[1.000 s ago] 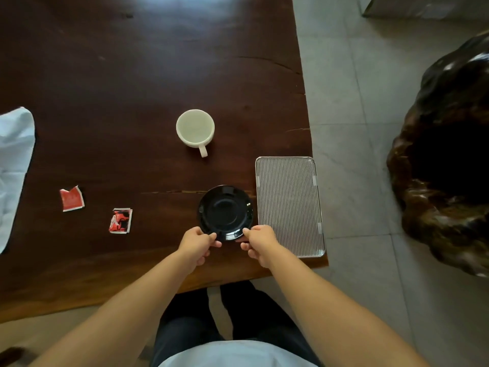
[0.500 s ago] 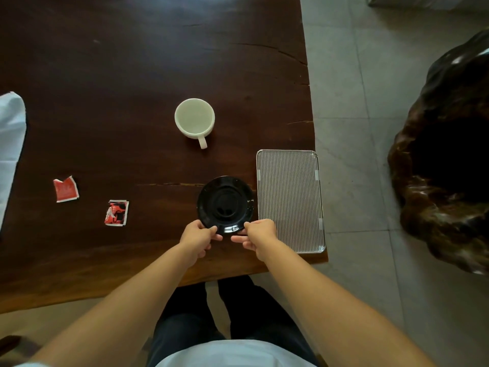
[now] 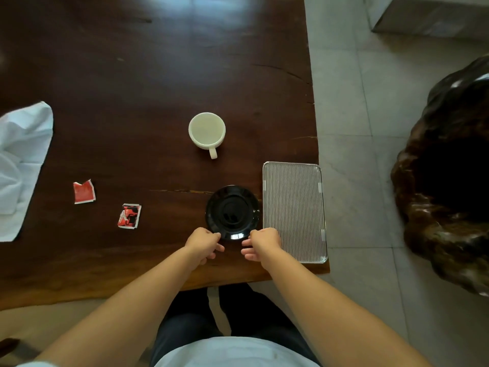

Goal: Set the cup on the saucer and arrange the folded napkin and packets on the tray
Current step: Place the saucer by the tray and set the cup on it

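Dark polished wood makes up the table (image 3: 132,75), which ends at three o'clock over a pale tiled floor (image 3: 357,128), where a gnarled dark wooden lump (image 3: 449,181) sits. Taking the glossy black round saucer (image 3: 232,211) near the front edge as the middle of the dial, the white ceramic cup (image 3: 207,129) stands upright at about eleven o'clock, well apart from it, mouth up and handle pointing back toward the person. The silvery ribbed rectangular tray (image 3: 293,210) lies at three o'clock, just beside the saucer, its far side reaching the table's edge. Out at nine o'clock lie two small packets, apart from each other: a red-and-black packet (image 3: 129,216) nearer, and a plain red torn packet (image 3: 84,192) further off. The white creased napkin (image 3: 21,154) lies beyond them at the frame's left edge. The left hand (image 3: 202,243) meets the saucer's near rim at seven o'clock and the right hand (image 3: 263,243) at five, both with fingers loosely curled; whether they pinch the rim or only touch it I cannot tell.
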Demonstrator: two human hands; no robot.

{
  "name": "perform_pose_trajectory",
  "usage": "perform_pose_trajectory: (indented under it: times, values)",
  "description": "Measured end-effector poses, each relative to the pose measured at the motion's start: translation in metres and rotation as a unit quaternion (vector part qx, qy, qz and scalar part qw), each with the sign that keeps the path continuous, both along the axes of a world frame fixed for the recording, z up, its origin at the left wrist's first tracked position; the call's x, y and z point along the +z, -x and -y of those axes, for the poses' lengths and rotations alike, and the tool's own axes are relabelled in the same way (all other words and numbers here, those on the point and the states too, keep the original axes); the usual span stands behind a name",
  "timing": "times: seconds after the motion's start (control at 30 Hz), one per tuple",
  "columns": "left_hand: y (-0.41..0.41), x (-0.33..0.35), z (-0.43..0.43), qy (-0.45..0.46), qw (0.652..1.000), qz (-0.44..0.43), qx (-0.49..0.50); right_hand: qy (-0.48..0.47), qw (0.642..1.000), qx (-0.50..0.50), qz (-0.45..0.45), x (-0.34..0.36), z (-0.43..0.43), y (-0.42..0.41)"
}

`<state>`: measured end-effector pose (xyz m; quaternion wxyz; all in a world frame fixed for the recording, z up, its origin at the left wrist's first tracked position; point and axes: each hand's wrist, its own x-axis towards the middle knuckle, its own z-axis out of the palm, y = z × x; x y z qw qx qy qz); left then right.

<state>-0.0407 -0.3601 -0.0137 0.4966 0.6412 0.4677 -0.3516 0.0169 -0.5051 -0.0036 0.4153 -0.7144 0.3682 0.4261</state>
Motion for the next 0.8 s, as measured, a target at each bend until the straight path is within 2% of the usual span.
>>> perform_pose_trajectory:
  times: [0.13, 0.37, 0.6, 0.8]
  values:
    - [-0.002, 0.017, -0.006, -0.01, 0.999, 0.016, -0.05, 0.021, 0.998, 0.05, 0.023, 0.011, -0.004, -0.002]
    - [-0.005, 0.043, -0.021, -0.065, 0.993, 0.076, -0.056, -0.002, 0.991, 0.113, 0.076, 0.034, -0.024, -0.012]
    - [-0.016, 0.065, -0.045, -0.144, 0.979, 0.124, -0.08, -0.004, 0.95, 0.258, 0.173, 0.054, -0.044, -0.032]
    - [-0.034, 0.082, -0.063, -0.176, 0.97, 0.145, -0.086, 0.002, 0.924, 0.316, 0.215, 0.065, -0.062, -0.057]
